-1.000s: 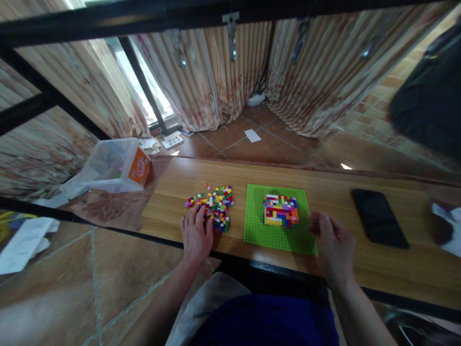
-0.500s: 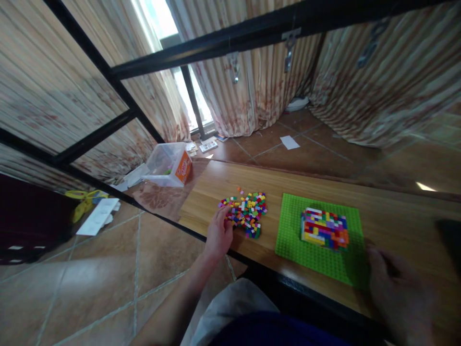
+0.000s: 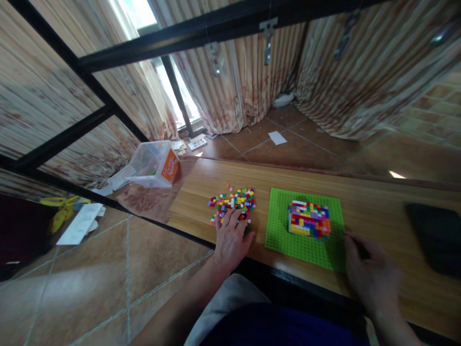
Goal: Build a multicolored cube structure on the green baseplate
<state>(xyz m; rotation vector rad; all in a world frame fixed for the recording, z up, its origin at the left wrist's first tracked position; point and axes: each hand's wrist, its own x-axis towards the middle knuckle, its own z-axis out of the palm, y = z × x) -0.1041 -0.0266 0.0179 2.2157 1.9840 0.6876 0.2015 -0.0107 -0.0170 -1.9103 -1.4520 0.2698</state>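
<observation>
A loose pile of small coloured toy bricks lies on the wooden table. Over the near side of that pile rests my left hand, palm down, its fingers spread and touching the bricks. To the right is a green baseplate carrying a layered block of multicoloured bricks. My right hand is at the baseplate's right edge with its fingers curled and the thumb against them. Whatever it may hold is hidden.
A black flat object lies at the table's right end. On the floor to the left stands a clear plastic box with an orange label. A black metal frame crosses in front of the curtains.
My left hand has moved from the pile's left side to its near right part, its fingers now spread. My right hand stays beside the baseplate. The whole view has shifted slightly.
</observation>
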